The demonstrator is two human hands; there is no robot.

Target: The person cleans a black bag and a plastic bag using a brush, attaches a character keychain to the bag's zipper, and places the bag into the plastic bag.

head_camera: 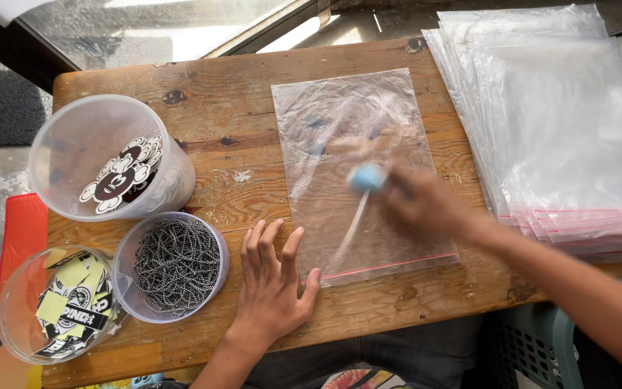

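A clear zip bag (pixel 358 122) with a red seal strip lies flat on the wooden table (pixel 239 86). My left hand (pixel 273 282) rests open and flat on the wood, its thumb touching the bag's lower left corner. My right hand (pixel 426 205), blurred by motion, is over the bag and holds a small light-blue object (pixel 367 177) with a pale stick-like part trailing down; what it is cannot be told.
A stack of clear zip bags (pixel 563 122) lies at the table's right. At left stand three clear tubs: one with black-and-white cartoon stickers (pixel 120 175), one with metal ball chains (pixel 176 264), one with yellow and black tags (pixel 66 302). A green crate (pixel 541 346) sits below right.
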